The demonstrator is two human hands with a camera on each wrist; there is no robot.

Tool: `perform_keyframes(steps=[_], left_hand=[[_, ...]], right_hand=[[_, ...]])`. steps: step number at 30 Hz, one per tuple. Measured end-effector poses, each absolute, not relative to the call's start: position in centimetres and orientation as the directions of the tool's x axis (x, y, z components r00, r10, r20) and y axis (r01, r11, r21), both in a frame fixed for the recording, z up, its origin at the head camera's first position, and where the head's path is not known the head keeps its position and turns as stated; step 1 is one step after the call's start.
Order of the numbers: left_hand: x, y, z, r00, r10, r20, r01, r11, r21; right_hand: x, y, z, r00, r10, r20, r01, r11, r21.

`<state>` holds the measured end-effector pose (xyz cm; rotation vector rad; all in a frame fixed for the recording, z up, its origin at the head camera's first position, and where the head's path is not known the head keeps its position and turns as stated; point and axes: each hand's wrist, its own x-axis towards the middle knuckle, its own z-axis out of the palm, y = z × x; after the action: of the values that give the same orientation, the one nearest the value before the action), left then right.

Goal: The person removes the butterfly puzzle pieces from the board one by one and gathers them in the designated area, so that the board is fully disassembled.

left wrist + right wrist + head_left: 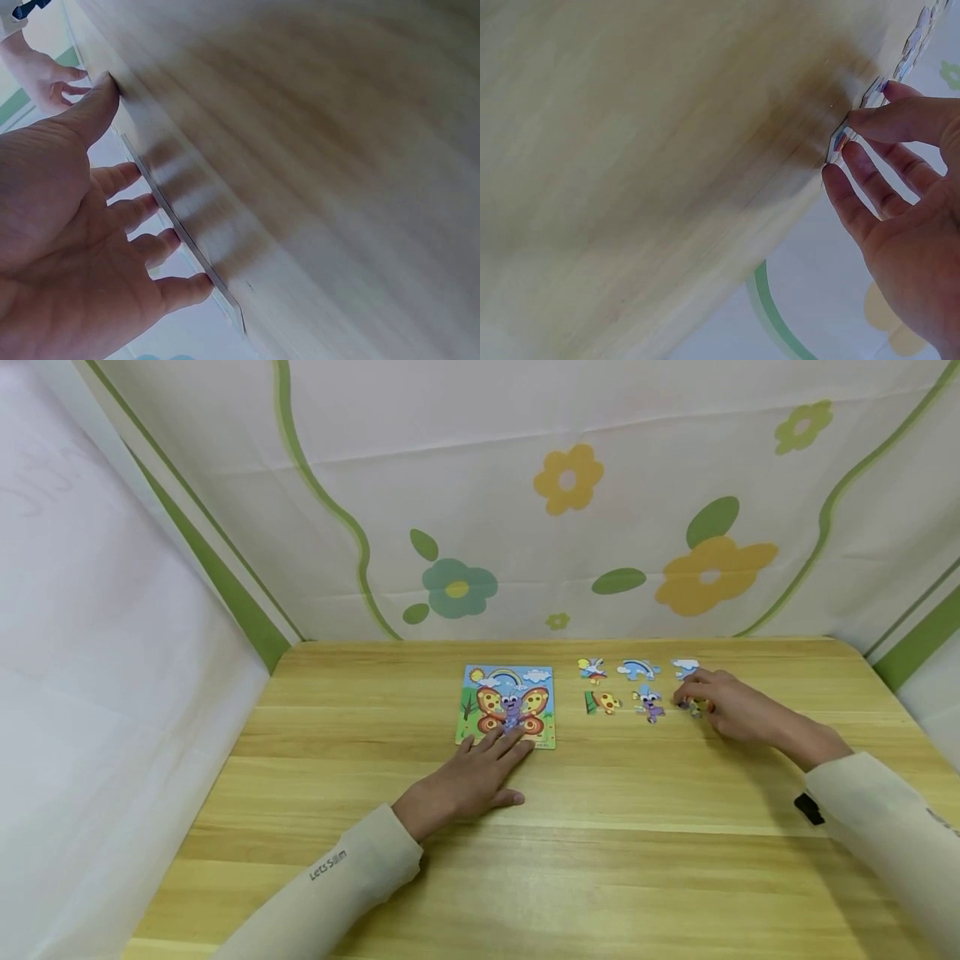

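A square butterfly picture board (506,693) lies flat near the middle of the table. The spread fingers of my left hand (476,777) rest on its front edge, thumb out to the side on the wood. To the board's right, jigsaw pieces stand in two short rows, among them a rainbow piece (638,670) and a purple butterfly-body piece (648,703). At the right end of the nearer row, my right hand (731,703) pinches a jigsaw piece (840,140) between thumb and fingertips, low at the table. The fingers partly cover that piece.
A sun piece (592,670), a yellow wing piece (602,702) and a cloud piece (684,667) lie close by in the rows. Behind the wooden table (570,877) hangs a white flowered curtain (510,518). A small black object (809,809) shows at the right sleeve.
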<state>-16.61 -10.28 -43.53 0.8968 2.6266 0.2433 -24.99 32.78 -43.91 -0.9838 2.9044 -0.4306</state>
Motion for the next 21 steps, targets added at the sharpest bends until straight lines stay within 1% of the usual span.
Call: perform_keyframes(steps=[10, 17, 21], left_hand=[[-16.5, -10.2, -43.3, -0.738, 0.606, -0.297, 0.547, 0.795, 0.263], [-16.4, -10.1, -43.0, -0.735, 0.605, -0.305, 0.547, 0.796, 0.259], [-16.3, -10.0, -43.0, -0.736, 0.6, -0.314, 0.542, 0.799, 0.259]], right_hand=[[-25.2, 31.9, -43.4, -0.778, -0.622, 0.088, -0.619, 0.735, -0.276], [-25.4, 28.7, -42.4, -0.777, -0.623, 0.088, -0.616, 0.725, -0.31], [-25.5, 26.2, -41.7, -0.768, -0.636, 0.076, -0.624, 0.718, -0.308]])
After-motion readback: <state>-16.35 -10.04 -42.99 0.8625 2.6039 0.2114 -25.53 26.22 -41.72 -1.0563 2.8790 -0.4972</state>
